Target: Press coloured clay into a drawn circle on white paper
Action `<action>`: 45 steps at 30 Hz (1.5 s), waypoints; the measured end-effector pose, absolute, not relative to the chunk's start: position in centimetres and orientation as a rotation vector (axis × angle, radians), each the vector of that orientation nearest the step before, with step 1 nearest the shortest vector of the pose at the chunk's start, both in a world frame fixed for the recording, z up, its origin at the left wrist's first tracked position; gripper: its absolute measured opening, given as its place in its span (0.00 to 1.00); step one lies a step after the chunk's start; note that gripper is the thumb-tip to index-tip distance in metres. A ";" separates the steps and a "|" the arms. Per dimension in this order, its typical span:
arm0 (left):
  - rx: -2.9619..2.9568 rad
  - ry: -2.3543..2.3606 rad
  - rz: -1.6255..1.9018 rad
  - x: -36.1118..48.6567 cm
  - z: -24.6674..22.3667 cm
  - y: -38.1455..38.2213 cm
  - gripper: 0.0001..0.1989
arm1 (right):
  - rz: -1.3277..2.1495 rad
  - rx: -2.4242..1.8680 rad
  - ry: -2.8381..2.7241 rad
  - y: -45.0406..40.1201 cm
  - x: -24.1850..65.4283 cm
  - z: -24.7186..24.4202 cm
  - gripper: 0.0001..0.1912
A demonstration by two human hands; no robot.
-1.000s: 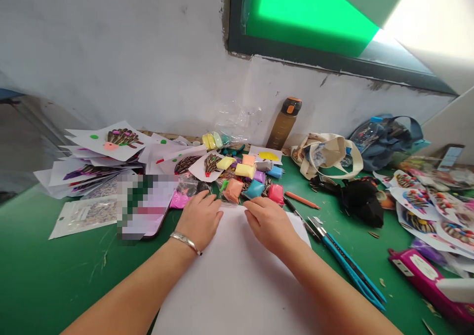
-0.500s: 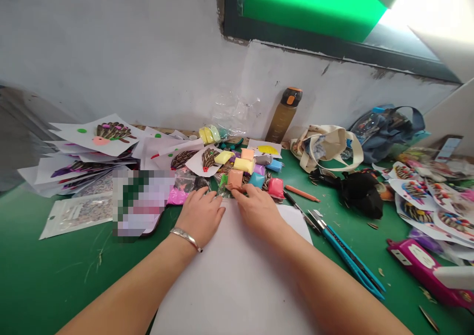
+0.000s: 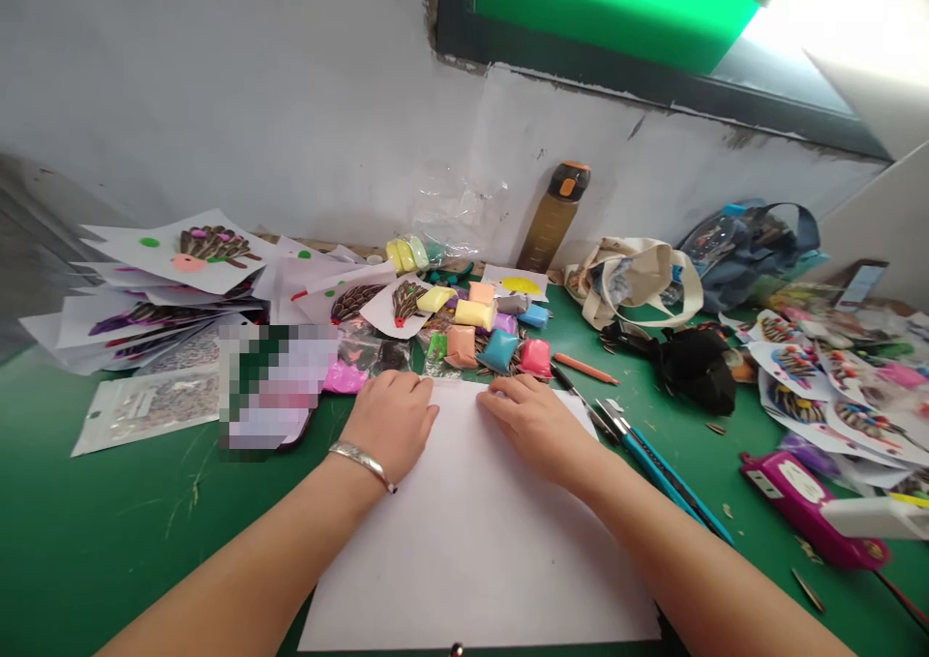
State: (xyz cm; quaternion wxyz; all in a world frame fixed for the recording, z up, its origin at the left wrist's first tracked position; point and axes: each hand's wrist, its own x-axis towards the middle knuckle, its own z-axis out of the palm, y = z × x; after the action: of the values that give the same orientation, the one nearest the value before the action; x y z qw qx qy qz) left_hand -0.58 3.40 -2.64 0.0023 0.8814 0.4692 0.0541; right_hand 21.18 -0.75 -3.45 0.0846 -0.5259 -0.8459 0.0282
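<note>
A large white sheet (image 3: 471,531) lies on the green table. On its upper left corner rests my left hand (image 3: 394,425), a silver bangle at the wrist, its fingers spread flat. My right hand (image 3: 533,425) lies on the upper right part of the paper with fingers extended and holds nothing. Just beyond the fingertips are small clay packets, among them an orange one (image 3: 460,345), a teal one (image 3: 498,350) and a red one (image 3: 535,358). An orange pencil (image 3: 586,369) is to the right of them.
Stacked seed pictures (image 3: 174,289) and a blurred phone (image 3: 280,386) are at left. A bottle (image 3: 554,217) stands by the wall. At right are teal scissors (image 3: 668,473), a black bag (image 3: 697,372), a tote (image 3: 631,280), more pictures (image 3: 791,367) and a magenta tool (image 3: 805,507).
My right hand has moved right and away from the orange clay packet onto the paper. My left hand stays nearly in place. The view has shifted slightly, showing the sheet's near edge.
</note>
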 end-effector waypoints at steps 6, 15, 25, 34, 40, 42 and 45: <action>2.778 1.504 0.094 -0.4 -1.9 2.5 0.13 | 0.022 -1.552 -2.505 0.0 21.0 -4.2 0.20; 2.810 1.407 0.256 -0.2 -2.2 2.6 0.10 | 0.070 -1.695 -2.326 0.6 20.2 -3.0 0.15; 2.817 1.446 0.212 -0.6 -2.6 3.5 0.11 | 0.095 -1.643 -2.421 3.3 18.1 -3.8 0.14; 2.864 1.199 0.260 0.8 -3.1 1.9 0.20 | 0.153 -1.868 -2.165 0.1 24.1 0.1 0.13; 2.823 1.154 0.078 1.6 -3.9 0.9 0.25 | 0.181 -2.060 -2.054 -2.8 27.5 0.4 0.14; 2.809 1.149 0.094 1.6 -3.7 0.9 0.24 | 0.193 -1.979 -2.163 -3.4 26.8 -0.2 0.12; 2.796 1.147 0.128 1.4 -3.5 0.9 0.24 | 0.133 -1.853 -2.297 -3.4 25.4 -1.6 0.13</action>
State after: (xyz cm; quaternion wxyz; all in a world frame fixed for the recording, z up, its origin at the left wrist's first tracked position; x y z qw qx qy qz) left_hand 1.40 0.89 -3.46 0.0582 0.9228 0.3785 0.0423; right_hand 25.43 -3.43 -1.58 0.0938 -0.6245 -0.7741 0.0448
